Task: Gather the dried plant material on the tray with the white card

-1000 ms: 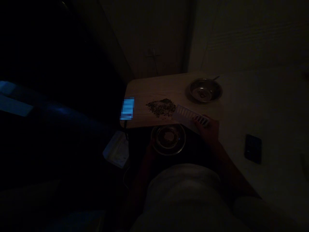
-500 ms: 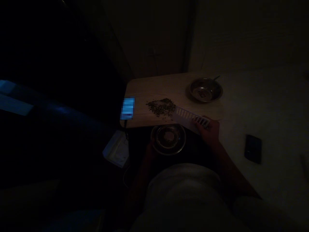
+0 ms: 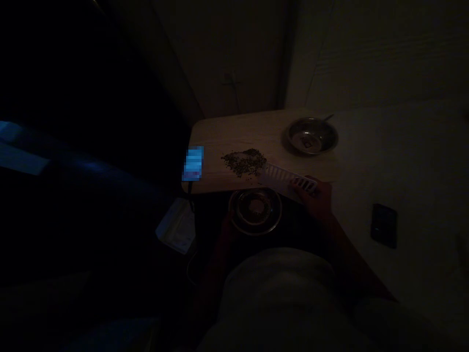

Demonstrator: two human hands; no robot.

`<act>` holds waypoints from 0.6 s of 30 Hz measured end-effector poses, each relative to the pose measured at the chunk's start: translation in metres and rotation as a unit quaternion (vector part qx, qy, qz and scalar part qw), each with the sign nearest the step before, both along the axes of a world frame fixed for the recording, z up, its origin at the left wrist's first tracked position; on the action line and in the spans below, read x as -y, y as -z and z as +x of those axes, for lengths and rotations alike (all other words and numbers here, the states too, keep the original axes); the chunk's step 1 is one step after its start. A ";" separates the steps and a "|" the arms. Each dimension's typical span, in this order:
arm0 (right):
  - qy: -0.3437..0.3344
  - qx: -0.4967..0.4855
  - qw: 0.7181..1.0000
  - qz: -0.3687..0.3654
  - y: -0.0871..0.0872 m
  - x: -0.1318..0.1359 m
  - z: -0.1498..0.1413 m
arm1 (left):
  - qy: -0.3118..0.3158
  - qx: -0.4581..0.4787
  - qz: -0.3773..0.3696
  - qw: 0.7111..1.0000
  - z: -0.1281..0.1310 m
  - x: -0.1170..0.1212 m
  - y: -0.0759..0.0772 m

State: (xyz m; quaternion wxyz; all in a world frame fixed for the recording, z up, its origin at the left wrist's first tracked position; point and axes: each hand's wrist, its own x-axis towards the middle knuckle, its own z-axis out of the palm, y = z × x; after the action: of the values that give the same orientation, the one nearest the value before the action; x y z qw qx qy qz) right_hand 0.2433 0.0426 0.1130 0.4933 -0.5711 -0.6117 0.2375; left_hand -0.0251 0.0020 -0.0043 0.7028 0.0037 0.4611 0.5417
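The room is very dark. My right hand [image 3: 315,198] is closed on a white slotted plastic piece [image 3: 286,177] that lies slanted on a small wooden table [image 3: 242,132], its far end touching a pile of small dark bits [image 3: 244,162]. Just below the table's near edge, a metal bowl [image 3: 255,210] with some bits in it is held up. My left hand [image 3: 224,227] is barely visible at the bowl's left rim and appears to hold it.
A second metal bowl [image 3: 311,135] with a utensil stands at the table's back right. A lit phone [image 3: 193,163] lies at the table's left edge. A dark phone [image 3: 383,225] rests on the pale surface to the right. A white object [image 3: 176,227] lies below left.
The white slotted piece and my right hand have shifted slightly left, closer against the pile. The bowl below the edge stays in place.
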 end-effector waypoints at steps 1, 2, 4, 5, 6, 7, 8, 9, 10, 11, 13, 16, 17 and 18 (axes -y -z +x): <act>0.001 -0.002 1.000 -0.001 0.000 0.000 0.000 | 0.001 0.000 -0.001 1.000 0.001 0.000 -0.001; 0.004 -0.005 1.000 -0.001 0.001 0.000 0.000 | 0.001 0.002 -0.001 1.000 0.001 0.000 -0.002; 0.011 -0.014 1.000 -0.002 0.002 -0.001 0.001 | 0.000 0.008 0.001 1.000 0.002 -0.001 -0.003; 0.014 -0.018 1.000 -0.003 0.002 -0.001 0.001 | 0.002 0.010 0.003 1.000 0.002 -0.002 -0.003; 0.017 -0.023 1.000 -0.003 0.002 -0.001 0.001 | 0.003 0.009 0.004 1.000 0.002 -0.002 -0.004; 0.020 -0.028 0.999 -0.001 0.002 -0.001 0.001 | 0.003 0.005 0.005 1.000 0.002 -0.002 -0.004; 0.021 -0.029 0.999 0.000 0.002 -0.002 0.002 | 0.001 0.000 0.006 1.000 0.002 -0.002 -0.004; 0.018 -0.027 0.999 0.000 0.001 -0.002 0.002 | -0.002 -0.006 0.005 1.000 0.002 -0.002 -0.004; 0.016 -0.024 1.000 0.000 0.001 -0.002 0.003 | -0.006 -0.012 0.003 1.000 0.002 -0.002 -0.004; 0.012 -0.020 1.000 0.000 0.001 -0.001 0.003 | -0.008 -0.014 0.003 1.000 0.002 -0.002 -0.005; 0.004 -0.014 1.000 -0.007 0.001 -0.001 0.004 | -0.007 -0.009 -0.007 1.000 0.002 -0.002 -0.004; -0.001 -0.013 1.000 -0.013 0.003 -0.001 0.005 | -0.014 0.001 -0.025 1.000 0.000 -0.001 -0.003; -0.001 -0.012 1.000 -0.015 0.004 -0.002 0.005 | -0.016 0.002 -0.028 0.999 0.000 -0.001 -0.002; -0.001 -0.011 1.000 -0.014 0.004 -0.002 0.005 | -0.015 0.003 -0.030 0.999 0.000 -0.001 -0.002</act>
State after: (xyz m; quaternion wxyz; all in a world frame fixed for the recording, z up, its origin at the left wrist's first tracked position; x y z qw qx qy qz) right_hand 0.2481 0.0445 0.1088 0.4917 -0.5745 -0.6033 0.2534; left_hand -0.0253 0.0034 -0.0027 0.6958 -0.0265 0.4748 0.5382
